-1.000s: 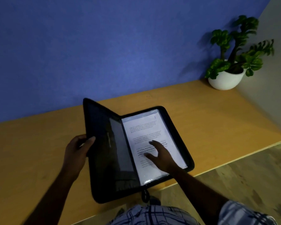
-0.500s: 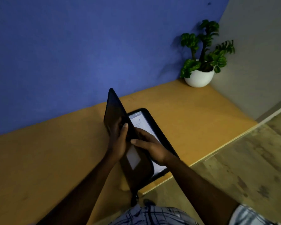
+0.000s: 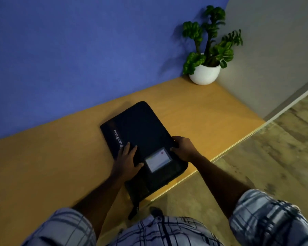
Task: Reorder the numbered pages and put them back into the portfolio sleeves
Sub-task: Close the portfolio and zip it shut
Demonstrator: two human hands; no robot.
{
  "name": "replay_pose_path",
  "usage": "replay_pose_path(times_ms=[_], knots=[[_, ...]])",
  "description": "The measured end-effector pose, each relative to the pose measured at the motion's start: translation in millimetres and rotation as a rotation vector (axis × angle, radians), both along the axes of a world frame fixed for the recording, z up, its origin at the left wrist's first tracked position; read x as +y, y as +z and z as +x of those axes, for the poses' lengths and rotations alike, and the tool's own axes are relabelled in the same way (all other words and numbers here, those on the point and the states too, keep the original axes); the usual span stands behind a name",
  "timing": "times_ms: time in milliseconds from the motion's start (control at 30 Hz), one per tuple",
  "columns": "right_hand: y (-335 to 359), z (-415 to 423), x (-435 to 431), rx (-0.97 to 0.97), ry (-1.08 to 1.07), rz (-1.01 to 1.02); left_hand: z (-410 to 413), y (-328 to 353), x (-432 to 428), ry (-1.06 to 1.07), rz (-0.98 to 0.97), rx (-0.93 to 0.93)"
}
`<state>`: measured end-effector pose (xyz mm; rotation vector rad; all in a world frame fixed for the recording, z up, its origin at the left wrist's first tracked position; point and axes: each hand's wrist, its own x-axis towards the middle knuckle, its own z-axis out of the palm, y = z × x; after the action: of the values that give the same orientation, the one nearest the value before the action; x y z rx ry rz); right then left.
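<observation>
Head view has the closed portfolio (image 3: 140, 125) on the surface (image 3: 60, 166) at 5 o'clock, left hand (image 3: 126, 162) pressing straight fingers (image 3: 132, 150) on its cover, right hand (image 3: 184, 148) curling round its 3 o'clock rim, I judge to hold it shut.

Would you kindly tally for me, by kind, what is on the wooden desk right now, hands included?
portfolio, black and closed: 1
potted plant, in a white pot: 1
hands on the portfolio: 2 (left hand flat on the cover, right hand gripping its right edge)
Total: 4
</observation>
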<state>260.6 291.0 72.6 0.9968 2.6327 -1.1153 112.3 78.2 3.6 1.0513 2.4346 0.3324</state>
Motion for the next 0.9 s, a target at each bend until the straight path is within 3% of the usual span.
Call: replay_pose_path(times_ms=[167, 467, 600, 767, 900], knots=[[-39.5, 2.2, -4.5, -0.074, -0.088, 0.036, 13.0, -10.7, -10.1, -0.098, -0.076, 0.054], [-87.7, 31.2, -22.2, -0.109, -0.043, 0.145, 24.8, -27.4, -33.4, -0.163, -0.121, 0.094], [-83.0, 51.4, -60.5, -0.055, -0.196, 0.275, 24.3, -26.2, -33.5, -0.175, -0.124, 0.085], [-88.3, 70.5, -127.0, 0.042, 0.068, 0.240, 25.3, -26.6, -37.1, -0.166, -0.075, 0.103], [-95.6, 71.1, -163.9, 0.020, 0.110, 0.173, 28.4, -30.5, -47.7, -0.214, -0.044, 0.136]])
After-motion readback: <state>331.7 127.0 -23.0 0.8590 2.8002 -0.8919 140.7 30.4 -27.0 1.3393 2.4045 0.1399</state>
